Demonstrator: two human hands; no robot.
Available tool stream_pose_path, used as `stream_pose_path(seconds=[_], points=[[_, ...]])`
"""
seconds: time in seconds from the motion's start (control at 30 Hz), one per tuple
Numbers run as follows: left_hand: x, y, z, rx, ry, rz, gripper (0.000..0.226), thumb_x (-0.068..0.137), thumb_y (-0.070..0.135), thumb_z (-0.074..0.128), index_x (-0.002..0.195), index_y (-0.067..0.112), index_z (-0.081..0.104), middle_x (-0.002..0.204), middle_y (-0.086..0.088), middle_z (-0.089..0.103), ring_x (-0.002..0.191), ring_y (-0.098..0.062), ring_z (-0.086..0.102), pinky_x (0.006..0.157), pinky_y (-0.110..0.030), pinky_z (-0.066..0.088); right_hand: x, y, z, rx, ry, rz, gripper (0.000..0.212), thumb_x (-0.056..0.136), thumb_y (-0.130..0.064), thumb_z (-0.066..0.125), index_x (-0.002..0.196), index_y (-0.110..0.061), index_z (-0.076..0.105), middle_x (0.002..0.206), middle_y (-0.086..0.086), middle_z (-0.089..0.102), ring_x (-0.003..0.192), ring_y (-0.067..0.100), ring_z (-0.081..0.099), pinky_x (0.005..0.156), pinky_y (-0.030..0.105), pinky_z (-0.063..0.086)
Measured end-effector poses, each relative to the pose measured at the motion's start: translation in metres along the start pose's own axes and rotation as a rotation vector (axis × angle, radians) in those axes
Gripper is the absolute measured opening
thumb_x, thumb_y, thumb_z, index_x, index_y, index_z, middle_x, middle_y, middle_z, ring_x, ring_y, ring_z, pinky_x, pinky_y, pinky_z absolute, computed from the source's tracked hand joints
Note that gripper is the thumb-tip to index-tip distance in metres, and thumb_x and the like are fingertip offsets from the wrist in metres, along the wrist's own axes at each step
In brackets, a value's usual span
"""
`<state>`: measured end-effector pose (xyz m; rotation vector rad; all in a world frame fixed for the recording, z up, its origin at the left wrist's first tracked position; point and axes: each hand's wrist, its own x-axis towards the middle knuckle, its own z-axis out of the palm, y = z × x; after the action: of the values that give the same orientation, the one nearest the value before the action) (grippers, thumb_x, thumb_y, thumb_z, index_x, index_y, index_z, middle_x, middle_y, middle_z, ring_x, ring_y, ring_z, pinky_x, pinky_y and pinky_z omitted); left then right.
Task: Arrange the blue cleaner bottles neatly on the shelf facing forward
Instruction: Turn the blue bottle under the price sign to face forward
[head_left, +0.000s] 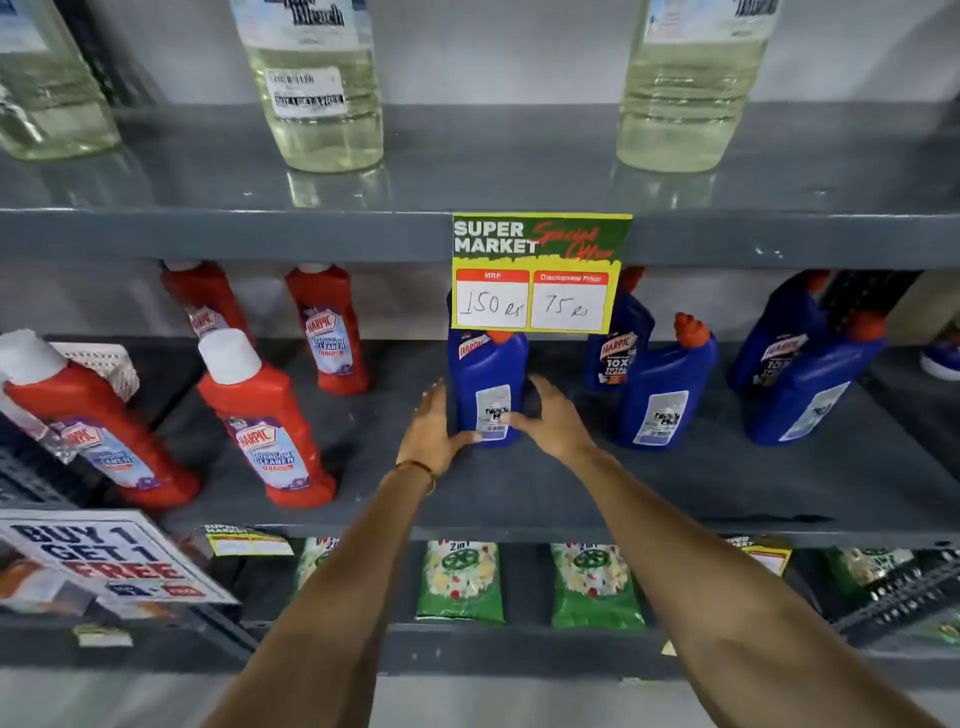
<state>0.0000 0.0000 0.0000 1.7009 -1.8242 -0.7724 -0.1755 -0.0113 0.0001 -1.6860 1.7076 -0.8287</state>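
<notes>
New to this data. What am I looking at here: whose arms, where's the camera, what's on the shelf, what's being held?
There is no machine: a person wears one wide-angle camera on the head, looking down at both arms. The left hand and right hand clasp a blue bottle from either side; it stands on the grey middle shelf with its back label toward us. More blue bottles stand to the right, red bottles to the left. A price sign hangs from the shelf above, which holds clear bottles. Green packets lie below.
</notes>
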Motion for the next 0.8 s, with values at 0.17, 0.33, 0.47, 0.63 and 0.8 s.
stream_pose_path(seconds=[0.17, 0.33, 0.47, 0.63, 0.8], points=[[0.018, 0.006, -0.007, -0.174, -0.036, -0.047, 0.08, 0.064, 0.013, 0.081, 0.132, 0.008, 0.039, 0.138, -0.013, 0.051, 0.125, -0.029, 0.048, 0.1, -0.04, 0.042, 0.01, -0.002, -0.005, 0.213, -0.096, 0.029, 0.058, 0.069, -0.015, 0.079, 0.119, -0.005, 0.051, 0.124, 0.012, 0.062, 0.112, 0.025, 0.06, 0.094, 0.039, 0.05], [0.031, 0.005, -0.004, -0.278, -0.06, -0.068, 0.076, 0.063, 0.0, 0.078, 0.129, 0.006, 0.042, 0.129, -0.015, 0.057, 0.117, -0.027, 0.054, 0.096, -0.04, 0.047, 0.017, -0.001, 0.0, 0.317, -0.084, 0.066, 0.052, 0.069, -0.006, 0.078, 0.114, 0.001, 0.053, 0.118, 0.019, 0.066, 0.104, 0.029, 0.065, 0.089, 0.042, 0.054], [0.035, 0.0, 0.005, -0.327, -0.076, -0.087, 0.063, 0.064, -0.004, 0.076, 0.121, 0.002, 0.049, 0.124, -0.019, 0.061, 0.11, -0.032, 0.06, 0.095, -0.043, 0.05, 0.019, 0.0, 0.004, 0.34, -0.05, 0.084, 0.047, 0.072, -0.005, 0.075, 0.114, 0.002, 0.054, 0.118, 0.018, 0.065, 0.104, 0.03, 0.065, 0.086, 0.038, 0.055], [0.035, -0.002, 0.006, -0.375, -0.054, -0.087, 0.064, 0.062, -0.005, 0.077, 0.119, 0.002, 0.051, 0.121, -0.019, 0.063, 0.107, -0.033, 0.061, 0.093, -0.043, 0.051, 0.016, -0.002, 0.004, 0.354, -0.058, 0.087, 0.043, 0.074, -0.003, 0.072, 0.113, 0.004, 0.054, 0.119, 0.022, 0.064, 0.106, 0.032, 0.064, 0.092, 0.046, 0.053], [0.025, -0.005, -0.001, -0.416, -0.027, -0.044, 0.058, 0.057, 0.001, 0.083, 0.105, 0.008, 0.052, 0.108, -0.01, 0.064, 0.095, -0.024, 0.061, 0.082, -0.035, 0.054, 0.012, -0.012, -0.012, 0.397, -0.163, 0.057, 0.044, 0.075, 0.001, 0.07, 0.116, 0.004, 0.055, 0.121, 0.023, 0.062, 0.102, 0.027, 0.063, 0.091, 0.041, 0.053]])
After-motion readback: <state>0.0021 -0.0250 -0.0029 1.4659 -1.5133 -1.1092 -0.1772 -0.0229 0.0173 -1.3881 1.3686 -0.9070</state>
